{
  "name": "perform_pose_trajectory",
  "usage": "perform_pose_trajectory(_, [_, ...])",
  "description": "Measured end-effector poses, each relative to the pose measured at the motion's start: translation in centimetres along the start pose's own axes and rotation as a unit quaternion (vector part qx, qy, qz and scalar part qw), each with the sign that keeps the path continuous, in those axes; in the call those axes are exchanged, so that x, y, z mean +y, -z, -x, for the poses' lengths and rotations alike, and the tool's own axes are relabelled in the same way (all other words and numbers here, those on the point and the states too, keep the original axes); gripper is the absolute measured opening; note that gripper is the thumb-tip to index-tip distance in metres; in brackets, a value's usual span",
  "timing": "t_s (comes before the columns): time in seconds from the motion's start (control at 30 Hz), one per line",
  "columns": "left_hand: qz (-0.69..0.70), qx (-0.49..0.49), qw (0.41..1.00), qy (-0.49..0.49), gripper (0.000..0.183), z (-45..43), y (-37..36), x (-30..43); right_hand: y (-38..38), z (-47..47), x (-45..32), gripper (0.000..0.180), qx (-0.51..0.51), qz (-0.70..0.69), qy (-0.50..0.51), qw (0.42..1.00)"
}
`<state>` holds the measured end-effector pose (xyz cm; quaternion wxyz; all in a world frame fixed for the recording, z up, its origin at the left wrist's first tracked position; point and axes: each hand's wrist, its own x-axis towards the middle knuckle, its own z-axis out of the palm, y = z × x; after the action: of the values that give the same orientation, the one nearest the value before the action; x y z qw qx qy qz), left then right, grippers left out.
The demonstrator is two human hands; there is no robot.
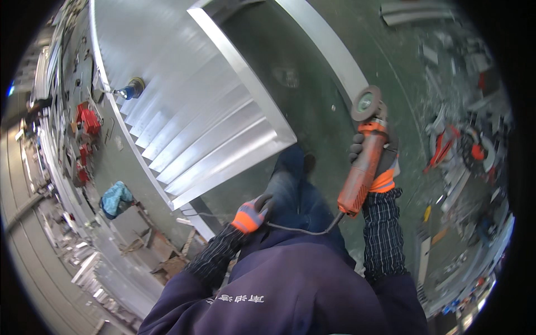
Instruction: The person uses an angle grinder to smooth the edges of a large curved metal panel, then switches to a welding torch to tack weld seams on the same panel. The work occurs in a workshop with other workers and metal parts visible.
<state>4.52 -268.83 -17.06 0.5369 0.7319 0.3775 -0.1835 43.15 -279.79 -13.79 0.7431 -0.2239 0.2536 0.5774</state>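
Observation:
My right hand, in a grey glove with an orange cuff, grips the body of an orange angle grinder. The grinder's disc points away from me, at the end of a curved metal strip. From its rear end a grey power cord runs across my front to my left hand. That gloved hand is curled around the cord, close to my thigh. Before me lies a large framed metal panel with slanted slats; its near corner is by my legs.
A blue tool with a round pad rests on the panel's left side. Red tools and a turquoise cloth are further left. Metal offcuts and a red-and-grey power tool litter the floor on the right.

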Motion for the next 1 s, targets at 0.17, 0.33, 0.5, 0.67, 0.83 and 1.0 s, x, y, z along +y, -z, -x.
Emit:
perform_pose_trajectory(0.17, [0.048, 0.061, 0.996, 0.038, 0.030, 4.1, 4.9, 0.5, -6.4, -2.6, -4.9, 0.063, -0.094, -0.010, 0.007, 0.995])
perform_pose_trajectory(0.33, [0.043, 0.228, 0.972, 0.044, 0.020, 4.9, 9.3, 3.1, -14.0, -4.7, -6.5, 0.059, -0.107, 0.086, 0.038, 0.990])
perform_pose_trajectory(0.5, [0.063, 0.359, 0.931, 0.014, 0.018, 3.3, 13.0, 7.8, -19.9, -7.8, -6.1, 0.057, -0.042, 0.215, 0.057, 0.974])
perform_pose_trajectory(0.67, [0.053, 0.411, 0.910, 0.033, 0.009, 3.9, 14.3, 12.8, -22.8, -11.8, -6.0, 0.064, -0.009, 0.347, 0.025, 0.938])
perform_pose_trajectory(0.83, [0.026, 0.485, 0.873, 0.048, 0.009, 3.7, 16.2, 17.3, -24.4, -18.9, -6.4, 0.063, -0.060, 0.301, -0.084, 0.948])
perform_pose_trajectory(1.0, [0.021, 0.566, 0.824, 0.012, 0.013, 0.9, 18.6, 25.3, -27.8, -24.6, -8.1, 0.064, -0.085, 0.288, -0.205, 0.932])
